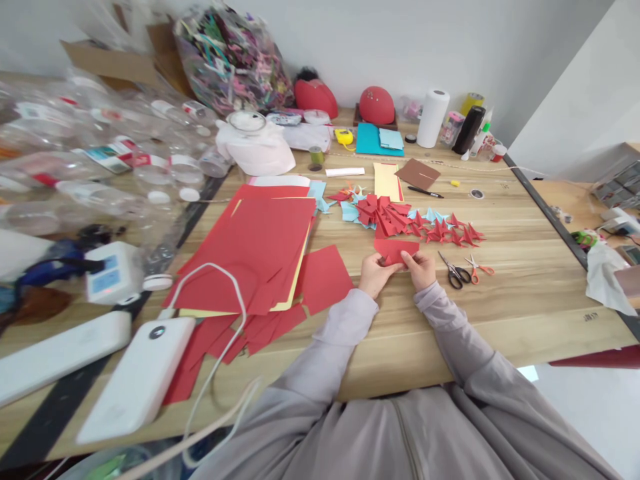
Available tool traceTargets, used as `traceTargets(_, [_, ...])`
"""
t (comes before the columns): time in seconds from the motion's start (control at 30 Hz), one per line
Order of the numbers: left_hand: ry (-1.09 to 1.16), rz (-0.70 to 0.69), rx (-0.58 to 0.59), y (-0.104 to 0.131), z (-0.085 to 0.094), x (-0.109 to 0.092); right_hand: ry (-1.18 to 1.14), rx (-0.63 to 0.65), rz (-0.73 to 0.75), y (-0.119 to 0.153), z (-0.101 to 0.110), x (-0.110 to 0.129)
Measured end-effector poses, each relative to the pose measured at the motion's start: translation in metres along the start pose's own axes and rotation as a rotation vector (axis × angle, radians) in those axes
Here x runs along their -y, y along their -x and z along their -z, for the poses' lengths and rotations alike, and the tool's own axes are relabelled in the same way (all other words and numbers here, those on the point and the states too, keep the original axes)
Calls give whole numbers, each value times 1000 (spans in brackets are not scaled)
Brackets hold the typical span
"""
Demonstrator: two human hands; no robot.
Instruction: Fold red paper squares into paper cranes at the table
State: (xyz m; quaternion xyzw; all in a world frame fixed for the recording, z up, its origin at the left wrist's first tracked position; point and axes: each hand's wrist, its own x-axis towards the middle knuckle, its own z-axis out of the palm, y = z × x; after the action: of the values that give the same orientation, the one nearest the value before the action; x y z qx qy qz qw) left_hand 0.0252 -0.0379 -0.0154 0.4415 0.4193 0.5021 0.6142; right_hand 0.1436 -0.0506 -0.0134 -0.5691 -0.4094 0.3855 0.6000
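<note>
A small folded piece of red paper [393,249] is held between my two hands over the front middle of the table. My left hand [376,275] pinches its lower left edge, and my right hand [421,269] grips the lower right, thumb on top. Just beyond lies a pile of folded red paper pieces [383,213]. Red paper stars [445,230] spread to its right, with light blue folded pieces [351,212] among them. Black-handled scissors [454,272] and orange-handled scissors [479,268] rest right of my right hand.
Large red paper sheets [255,247] and cut red strips cover the left. A white power bank [137,373] with a cable lies front left. Many plastic bottles [100,193] crowd the far left. A brown paper square [419,173], black pen [426,192] and white roll [433,120] are farther back.
</note>
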Motion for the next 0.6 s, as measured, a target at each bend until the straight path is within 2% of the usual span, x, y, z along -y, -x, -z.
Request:
traceTargets(0.17, [-23,27,18,3,0,-6,-68,-28,4,0,1,6])
traceTargets(0.3, [-10,39,31,4,-2,-11,-88,-30,-6,-4,4,2])
traceTargets(0.47, [107,81,62,1,-1,-7,-164,-65,-35,-7,5,-5])
traceTargets(0.6, [217,80,-81,-3,-2,-4,-200,-21,-46,-5,3,-2])
